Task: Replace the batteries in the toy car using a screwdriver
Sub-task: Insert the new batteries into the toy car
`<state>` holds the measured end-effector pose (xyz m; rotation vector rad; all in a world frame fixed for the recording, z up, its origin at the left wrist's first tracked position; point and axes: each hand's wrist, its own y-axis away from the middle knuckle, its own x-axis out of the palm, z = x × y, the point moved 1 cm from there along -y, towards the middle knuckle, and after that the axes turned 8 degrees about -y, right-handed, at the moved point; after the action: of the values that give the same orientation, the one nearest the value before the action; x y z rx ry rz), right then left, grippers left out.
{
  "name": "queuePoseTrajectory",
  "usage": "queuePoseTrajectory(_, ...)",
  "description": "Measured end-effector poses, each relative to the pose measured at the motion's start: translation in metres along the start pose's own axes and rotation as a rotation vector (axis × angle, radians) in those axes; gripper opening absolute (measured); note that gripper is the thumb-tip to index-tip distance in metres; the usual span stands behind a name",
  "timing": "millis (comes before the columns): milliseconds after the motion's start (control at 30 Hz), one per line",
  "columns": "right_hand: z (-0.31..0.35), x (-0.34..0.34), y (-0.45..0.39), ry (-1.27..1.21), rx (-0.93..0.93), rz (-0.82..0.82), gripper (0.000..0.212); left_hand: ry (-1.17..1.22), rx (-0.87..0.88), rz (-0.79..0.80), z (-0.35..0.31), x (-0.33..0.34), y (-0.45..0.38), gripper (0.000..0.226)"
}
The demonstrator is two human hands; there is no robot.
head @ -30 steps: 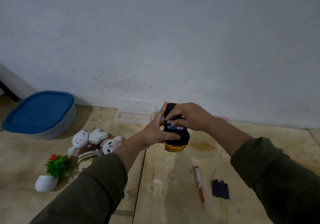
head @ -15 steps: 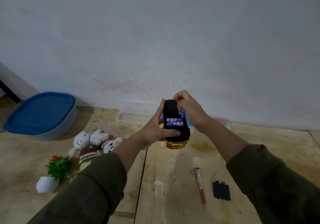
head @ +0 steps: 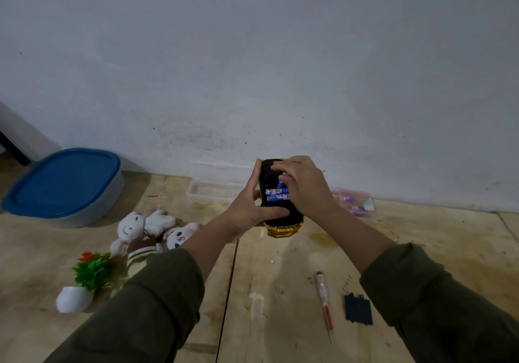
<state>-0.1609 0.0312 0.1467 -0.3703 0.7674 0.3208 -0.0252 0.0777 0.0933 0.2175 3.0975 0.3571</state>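
Left hand [head: 250,208] clamps upturned toy car [head: 278,216]; right hand [head: 304,185] fingers pinch blue battery [head: 281,185] at compartment.

**What we cannot make out**

Our right hand [head: 306,187] covers part of the toy car [head: 276,216] and its batteries [head: 276,194], whose labels blur. The screws [head: 346,283] are too small to count. Both sleeves run off the bottom edge.

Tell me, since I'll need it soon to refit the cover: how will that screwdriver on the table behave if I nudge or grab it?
The screwdriver looks slim and round-handled, so a nudge will probably roll it across the flat wooden table. Its thin shaft and clear plastic handle suggest it is light and stiff, likely easy to pinch.
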Motion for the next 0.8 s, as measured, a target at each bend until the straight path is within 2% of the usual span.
queuePoseTrajectory(233, -0.01, -0.002, -0.006, -0.061, -0.004, -0.187, 0.01, 0.027, -0.003, -0.035, 0.002, -0.003, -0.002, 0.12)
queuePoseTrajectory(467, -0.012, -0.003, -0.008, 0.154, 0.044, -0.172, 0.016, 0.031, -0.025, -0.039, 0.007, -0.006, 0.0, 0.119)
queuePoseTrajectory(633, -0.011, 0.003, -0.009, 0.054, 0.094, -0.132, 0.019, 0.058, -0.006, -0.009, 0.006, -0.004, -0.002, 0.12)
queuePoseTrajectory(800, -0.013, 0.001, -0.012, 0.005, 0.116, -0.013, 0.016, -0.064, 0.041, 0.047, 0.004, -0.006, -0.001, 0.119)
